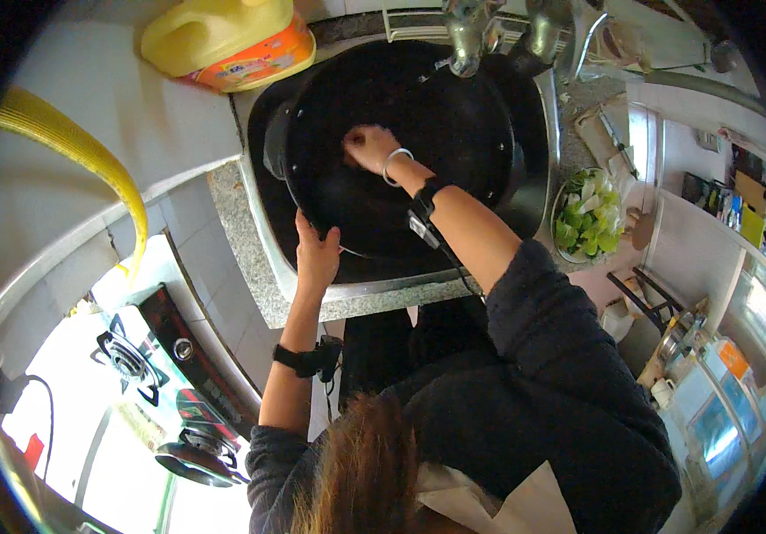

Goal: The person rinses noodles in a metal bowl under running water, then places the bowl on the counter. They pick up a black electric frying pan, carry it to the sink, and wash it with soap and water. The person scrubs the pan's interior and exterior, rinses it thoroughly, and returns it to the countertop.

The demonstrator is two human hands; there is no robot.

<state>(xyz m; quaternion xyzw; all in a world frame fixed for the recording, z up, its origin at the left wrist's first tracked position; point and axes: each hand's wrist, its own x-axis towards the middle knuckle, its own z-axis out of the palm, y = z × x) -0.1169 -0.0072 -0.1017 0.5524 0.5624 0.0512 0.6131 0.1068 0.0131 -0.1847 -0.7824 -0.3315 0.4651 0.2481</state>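
Note:
A large black wok (416, 107) with riveted side handles sits in the metal-rimmed sink (552, 133), tilted or level I cannot tell. My left hand (316, 257) grips its near-left rim, with the thumb on the inner side and the fingers outside. Inside the wok, my right hand (371, 148) is bent down with curled fingers near the middle. Motion blur and the dark surface hide whether anything is in that hand. Above the wok's far right edge hangs the metal faucet (465, 57).
A yellow jug (229, 50) with an orange label stands behind the sink's left corner. Leafy greens (588, 213) fill a bowl at the right. A knife (613, 137) lies beyond them. At the lower left are a gas stove (189, 360), a small frying pan (197, 464) and a yellow hose (99, 153).

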